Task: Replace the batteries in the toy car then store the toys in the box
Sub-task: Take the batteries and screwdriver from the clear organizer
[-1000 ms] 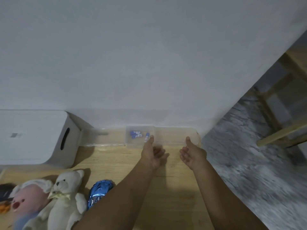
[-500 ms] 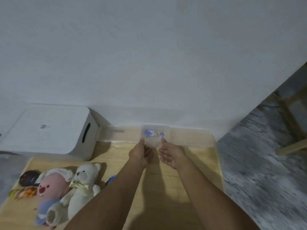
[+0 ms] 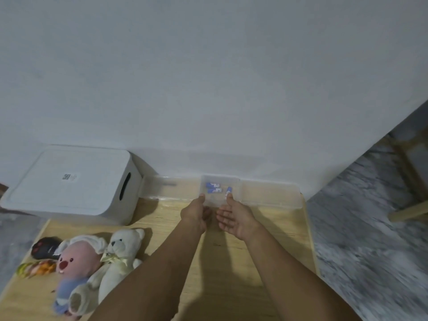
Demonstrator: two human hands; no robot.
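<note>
A small clear container (image 3: 234, 181) holding three blue batteries (image 3: 213, 187) sits against the wall at the back of the wooden table (image 3: 231, 262). My left hand (image 3: 195, 213) has its thumb on the container's front left corner, with fingers curled below. Beside it, my right hand (image 3: 235, 216) sets its thumb on the front rim next to one battery, and its fingers curl under the edge. The white lidded storage box (image 3: 69, 181) stands at the back left. The toy car is hidden behind my left forearm.
Long clear trays (image 3: 271, 196) flank the container along the wall. A pink plush (image 3: 76, 258), a white bear (image 3: 120, 253), a black toy (image 3: 46, 247) and an orange toy (image 3: 34, 268) lie at the left. The table's right edge (image 3: 309, 239) drops to grey floor; wooden chair legs (image 3: 407, 209) stand right.
Both hands moved in from spread, open positions to the container's front rim. The view swung right, so the box and plush toys show more fully and the blue car is now hidden.
</note>
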